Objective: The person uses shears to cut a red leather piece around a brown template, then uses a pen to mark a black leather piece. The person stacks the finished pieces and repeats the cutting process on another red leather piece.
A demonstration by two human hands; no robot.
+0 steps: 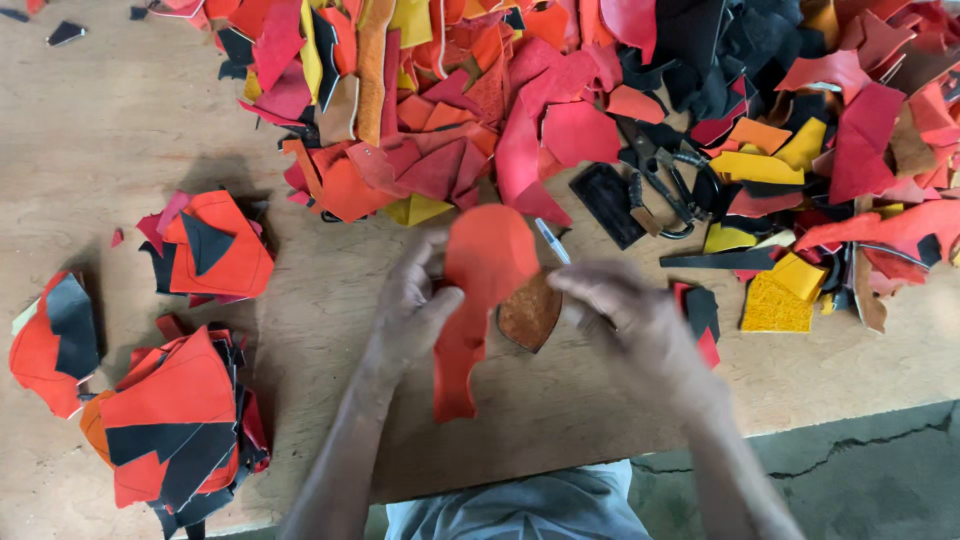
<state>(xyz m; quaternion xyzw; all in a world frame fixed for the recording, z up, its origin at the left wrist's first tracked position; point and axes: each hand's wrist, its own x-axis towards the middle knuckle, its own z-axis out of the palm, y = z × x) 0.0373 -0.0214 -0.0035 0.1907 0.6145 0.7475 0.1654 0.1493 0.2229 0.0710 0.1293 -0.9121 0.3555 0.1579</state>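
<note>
Our left hand [412,312] pinches an orange leather piece [478,300]; our right hand [630,315] grips a pen [552,241] over a brown template [530,315].

A leather piece [478,300] is held above the table [100,130], between the left hand [410,310] and the right hand [630,310]. Behind that piece a scrap heap [600,100] is spread; scissors [665,185] lie to its right rear, sorted stacks [180,420] to its left.

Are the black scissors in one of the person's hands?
No, the black scissors lie on the wooden table beside the scrap pile, while the left hand holds an orange leather piece.
</note>
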